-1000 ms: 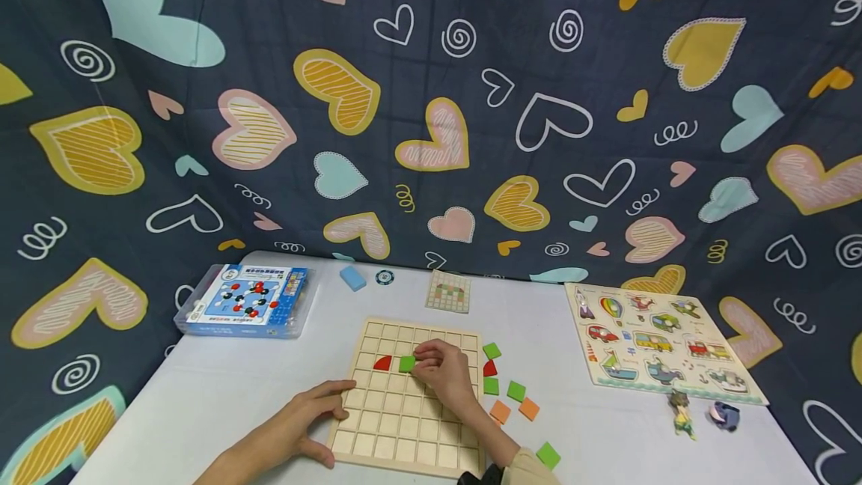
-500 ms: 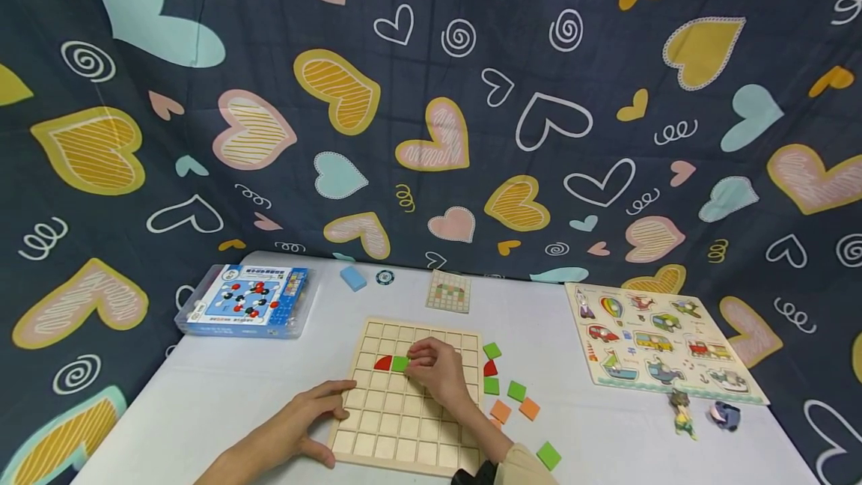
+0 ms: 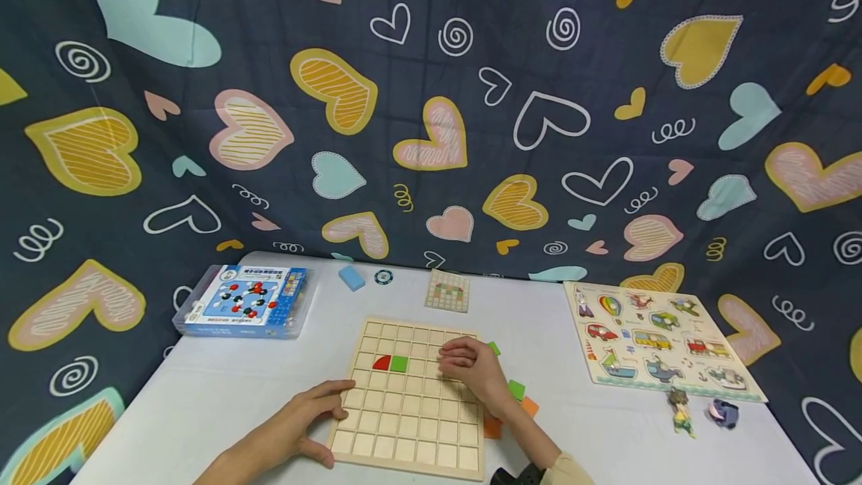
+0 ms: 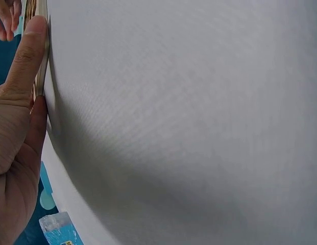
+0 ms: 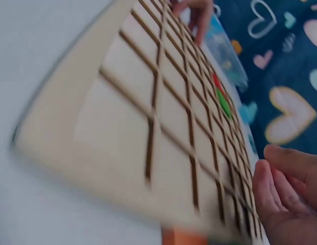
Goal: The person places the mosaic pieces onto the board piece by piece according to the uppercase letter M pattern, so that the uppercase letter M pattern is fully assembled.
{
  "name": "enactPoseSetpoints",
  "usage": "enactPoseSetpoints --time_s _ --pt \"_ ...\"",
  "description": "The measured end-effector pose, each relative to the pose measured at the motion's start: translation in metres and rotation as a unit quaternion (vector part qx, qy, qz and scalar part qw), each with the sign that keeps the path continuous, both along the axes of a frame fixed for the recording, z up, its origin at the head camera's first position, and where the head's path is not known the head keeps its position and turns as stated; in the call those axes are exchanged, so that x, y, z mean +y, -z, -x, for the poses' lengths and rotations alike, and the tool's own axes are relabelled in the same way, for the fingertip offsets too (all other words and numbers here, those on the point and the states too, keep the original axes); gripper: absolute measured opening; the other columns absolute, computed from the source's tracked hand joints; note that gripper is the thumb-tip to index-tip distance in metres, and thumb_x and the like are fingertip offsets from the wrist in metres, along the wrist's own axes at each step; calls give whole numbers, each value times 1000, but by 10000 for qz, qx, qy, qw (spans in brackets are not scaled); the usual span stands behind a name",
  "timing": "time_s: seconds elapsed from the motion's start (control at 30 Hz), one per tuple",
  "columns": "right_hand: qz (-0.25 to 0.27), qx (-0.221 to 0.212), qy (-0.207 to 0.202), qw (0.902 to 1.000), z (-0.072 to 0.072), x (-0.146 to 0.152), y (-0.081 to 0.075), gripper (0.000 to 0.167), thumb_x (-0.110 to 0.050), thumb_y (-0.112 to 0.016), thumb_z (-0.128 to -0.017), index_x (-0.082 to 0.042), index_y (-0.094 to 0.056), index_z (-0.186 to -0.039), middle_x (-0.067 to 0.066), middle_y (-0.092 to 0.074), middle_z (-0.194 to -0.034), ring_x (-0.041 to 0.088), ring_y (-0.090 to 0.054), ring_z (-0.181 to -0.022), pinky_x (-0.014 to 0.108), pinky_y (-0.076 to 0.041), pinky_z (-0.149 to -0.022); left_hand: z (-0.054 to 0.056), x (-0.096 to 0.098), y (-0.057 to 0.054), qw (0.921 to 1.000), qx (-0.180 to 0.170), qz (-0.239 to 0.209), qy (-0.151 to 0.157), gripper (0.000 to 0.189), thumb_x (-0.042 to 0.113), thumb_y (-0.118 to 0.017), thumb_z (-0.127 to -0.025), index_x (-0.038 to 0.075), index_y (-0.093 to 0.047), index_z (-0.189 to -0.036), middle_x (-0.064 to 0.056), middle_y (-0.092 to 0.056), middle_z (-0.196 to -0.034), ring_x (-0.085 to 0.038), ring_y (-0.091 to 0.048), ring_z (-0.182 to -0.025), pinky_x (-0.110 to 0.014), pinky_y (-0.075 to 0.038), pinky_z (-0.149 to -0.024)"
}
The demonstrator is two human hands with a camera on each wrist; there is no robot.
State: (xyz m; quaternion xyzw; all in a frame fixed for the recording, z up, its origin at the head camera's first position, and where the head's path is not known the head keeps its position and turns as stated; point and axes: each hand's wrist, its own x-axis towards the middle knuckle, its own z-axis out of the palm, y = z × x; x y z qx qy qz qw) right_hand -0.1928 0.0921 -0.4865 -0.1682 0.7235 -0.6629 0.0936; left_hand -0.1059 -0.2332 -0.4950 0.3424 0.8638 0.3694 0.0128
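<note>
A wooden grid board (image 3: 407, 425) lies flat on the white table. In its upper left part sit a red quarter-circle tile (image 3: 381, 363) and, beside it, a green square tile (image 3: 399, 364). My left hand (image 3: 303, 419) rests along the board's left edge, thumb near the front corner; the left wrist view shows the thumb (image 4: 28, 56) laid on the rim. Over the board's right side is my right hand (image 3: 477, 371), its fingers loosely bent. Nothing shows between thumb and fingers of that hand (image 5: 288, 194) in the right wrist view.
Loose green tiles (image 3: 516, 389) and orange tiles (image 3: 493, 426) lie right of the board, partly behind my right arm. Behind it are a pattern card (image 3: 447, 292) and a blue block (image 3: 352, 278). A boxed kit (image 3: 245, 302) stands left, a picture puzzle (image 3: 663, 343) right, with small figurines (image 3: 682, 414) in front.
My right hand lets go of the green square tile, which slid left against the red one, and moves right across the board. My left hand stays at the edge.
</note>
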Motion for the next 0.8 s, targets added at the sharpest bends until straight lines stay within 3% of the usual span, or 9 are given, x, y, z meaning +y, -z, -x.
enactPoseSetpoints --time_s 0.23,0.47,0.63,0.8 --pt "-466 -215 381 9980 1 53 -9 32 4 -68 -85 11 -57 -114 30 -62 -112 29 -65 -98 25 -53 -80 -2 -1 2 10000 3 -86 9 42 43 -75 -69 18 -63 -101 -24 -48 -136 -32 -48 -123 -21 -38 -100" --pt "-899 -432 637 9930 -1 109 -12 35 -4 -69 -87 6 -57 -117 24 -62 -116 18 -65 -98 23 -52 -81 0 1 0 9999 145 -78 25 41 42 -76 -69 17 -62 -99 -24 -49 -134 -40 -50 -119 -23 -40 -100" --pt "-1006 -471 223 9936 -7 139 -7 41 -5 -69 -86 10 -53 -121 26 -60 -118 15 -65 -97 22 -51 -83 1 1 0 9998 220 -37 7 42 43 -76 -68 17 -62 -98 -24 -50 -134 -39 -50 -119 -22 -39 -100" --pt "-1040 -652 -65 9924 -19 149 -1 47 -4 -71 -84 14 -49 -122 25 -61 -115 14 -65 -93 23 -52 -79 0 0 0 9999 164 -17 -15 42 43 -76 -68 17 -63 -98 -24 -50 -135 -39 -50 -119 -23 -40 -100"
